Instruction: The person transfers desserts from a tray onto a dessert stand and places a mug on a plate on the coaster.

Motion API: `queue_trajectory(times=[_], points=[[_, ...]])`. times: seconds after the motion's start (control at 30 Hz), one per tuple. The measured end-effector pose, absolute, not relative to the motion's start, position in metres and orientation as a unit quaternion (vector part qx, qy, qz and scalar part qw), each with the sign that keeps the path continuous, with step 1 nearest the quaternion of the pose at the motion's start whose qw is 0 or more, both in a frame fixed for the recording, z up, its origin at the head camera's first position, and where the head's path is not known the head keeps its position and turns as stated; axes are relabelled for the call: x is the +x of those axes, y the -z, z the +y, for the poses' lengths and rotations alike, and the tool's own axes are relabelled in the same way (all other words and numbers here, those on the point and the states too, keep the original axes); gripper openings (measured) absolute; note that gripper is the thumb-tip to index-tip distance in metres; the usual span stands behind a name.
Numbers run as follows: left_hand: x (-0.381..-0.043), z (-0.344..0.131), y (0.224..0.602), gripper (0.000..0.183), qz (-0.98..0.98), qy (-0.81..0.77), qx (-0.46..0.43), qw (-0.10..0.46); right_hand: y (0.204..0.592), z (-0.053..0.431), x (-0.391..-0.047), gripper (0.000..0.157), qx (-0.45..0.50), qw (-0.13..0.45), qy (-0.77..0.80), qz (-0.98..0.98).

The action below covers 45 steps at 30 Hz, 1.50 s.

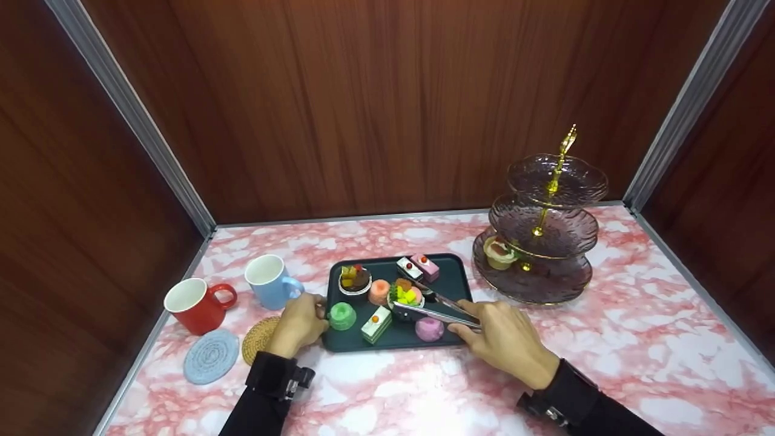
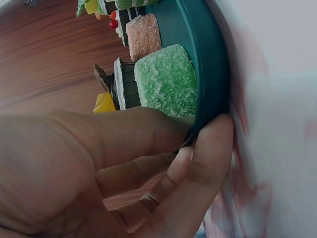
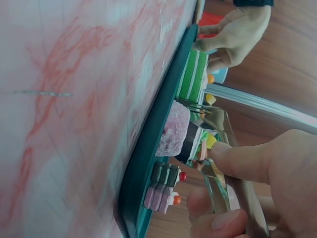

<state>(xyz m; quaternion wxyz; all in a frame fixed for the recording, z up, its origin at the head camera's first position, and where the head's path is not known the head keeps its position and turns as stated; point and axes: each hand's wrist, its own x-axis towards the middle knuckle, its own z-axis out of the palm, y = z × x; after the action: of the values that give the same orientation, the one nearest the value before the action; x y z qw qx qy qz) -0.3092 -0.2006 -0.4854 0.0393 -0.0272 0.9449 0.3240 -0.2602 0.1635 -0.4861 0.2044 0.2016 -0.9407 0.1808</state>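
My left hand pinches the left rim of a dark green tray between thumb and fingers, close beside a green sugared cake. My right hand holds metal tongs over the tray. The tongs' arms lie on either side of a fruit-topped cupcake in a dark cup; I cannot tell whether they grip it. Around it on the tray are a pink-purple sugared cake, a green layered slice, an orange cake, a chocolate fruit cupcake and two small cake slices.
At right stands a three-tier stand with a gold stem; a tart sits on its bottom plate. To the left are a red mug, a light blue mug, a grey-blue coaster and a woven coaster, partly behind my left hand.
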Motion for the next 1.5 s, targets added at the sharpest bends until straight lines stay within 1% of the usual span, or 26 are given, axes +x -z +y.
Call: queue_trajectory(times=[0.23, 0.47, 0.63, 0.87, 1.1, 1.23, 1.5], points=[[-0.309, -0.201, 0.485, 0.043, 0.953, -0.303, -0.014, 0.026, 0.485, 0.164, -0.258, 0.046, 0.202, 0.215, -0.192, -0.936], [-0.308, -0.201, 0.485, 0.048, 0.951, -0.307, -0.019, 0.025, 0.484, 0.165, -0.257, 0.045, 0.199, 0.217, -0.204, -0.934], [-0.308, -0.200, 0.484, 0.048, 0.949, -0.312, -0.024, 0.029, 0.483, 0.167, -0.257, 0.045, 0.201, 0.231, -0.218, -0.927], [-0.307, -0.201, 0.485, 0.036, 0.949, -0.312, -0.026, 0.033, 0.480, 0.171, -0.257, 0.045, 0.208, 0.244, -0.225, -0.920], [-0.309, -0.201, 0.485, 0.045, 0.950, -0.309, -0.025, 0.029, 0.479, 0.178, -0.256, 0.042, 0.210, 0.264, -0.221, -0.915], [-0.309, -0.200, 0.485, 0.046, 0.949, -0.314, -0.025, 0.028, 0.478, 0.182, -0.255, 0.042, 0.216, 0.269, -0.224, -0.911], [-0.307, -0.200, 0.485, 0.046, 0.939, -0.339, -0.036, 0.039, 0.480, 0.192, -0.255, 0.036, 0.205, 0.271, -0.217, -0.915]])
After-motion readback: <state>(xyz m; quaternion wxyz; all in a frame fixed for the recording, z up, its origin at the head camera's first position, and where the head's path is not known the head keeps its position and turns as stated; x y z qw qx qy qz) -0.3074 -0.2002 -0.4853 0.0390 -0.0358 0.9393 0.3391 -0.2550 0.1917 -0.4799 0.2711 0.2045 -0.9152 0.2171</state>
